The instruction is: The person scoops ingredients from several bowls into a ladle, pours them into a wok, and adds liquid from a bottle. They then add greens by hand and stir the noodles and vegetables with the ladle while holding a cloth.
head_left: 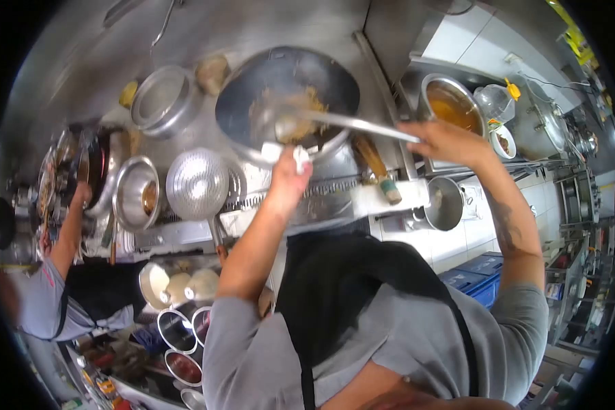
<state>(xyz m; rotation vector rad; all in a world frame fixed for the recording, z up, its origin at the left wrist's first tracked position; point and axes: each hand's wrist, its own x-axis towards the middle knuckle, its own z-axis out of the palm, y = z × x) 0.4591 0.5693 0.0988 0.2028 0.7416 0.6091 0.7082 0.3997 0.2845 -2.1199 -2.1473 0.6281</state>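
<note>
My left hand (292,176) is closed on a folded white cloth (273,150) at the near rim of a large dark wok (236,102). The wok's grip under the cloth is hidden. My right hand (451,142) is wrapped around the end of a long metal ladle (362,124), which reaches left into the wok. The ladle's bowl is blurred over brownish food (311,102) in the wok, possibly noodles or rice.
A perforated strainer (197,184) and a steel bowl (136,195) are left of the wok. A brush (370,156) lies right of it. Farther right stands a pot of amber liquid (451,102). A co-worker's arm (68,229) reaches over the stove at far left.
</note>
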